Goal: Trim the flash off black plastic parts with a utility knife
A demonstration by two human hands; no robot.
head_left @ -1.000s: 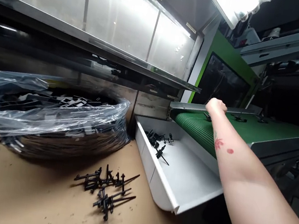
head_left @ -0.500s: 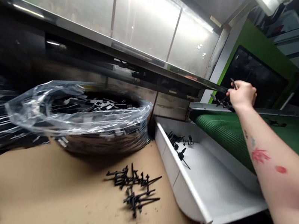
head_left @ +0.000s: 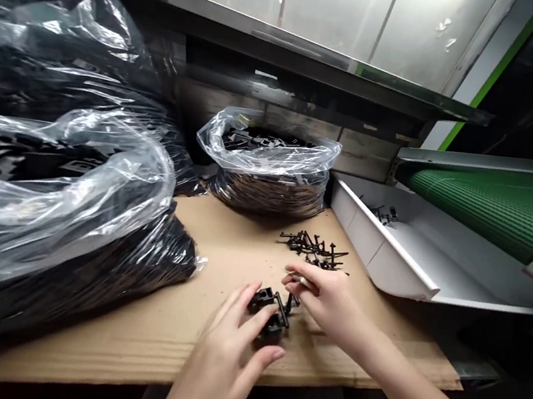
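A cluster of black moulded plastic parts [head_left: 271, 325] on a thin runner lies near the front edge of the cardboard-covered table. My left hand [head_left: 227, 348] curves over it, with fingertips on its far side and thumb on the near side. From the right, my right hand [head_left: 331, 304] closes its curled fingers on the black sprue [head_left: 290, 303] joined to those parts; the fingers partly hide it. Just beyond my right hand lies a loose pile of bare black sprues [head_left: 314, 246].
Large clear plastic bags hold black parts: one bag [head_left: 147, 187] at the left, another [head_left: 268, 186] at the back. A white chute tray [head_left: 397, 267] with a few black pieces sits right, below a green conveyor belt [head_left: 479, 199]. A metal shelf edge [head_left: 320, 53] crosses above.
My right hand has come from the conveyor down to the table, bringing black parts. My left hand has entered view and is on them. The view has swung left and down.
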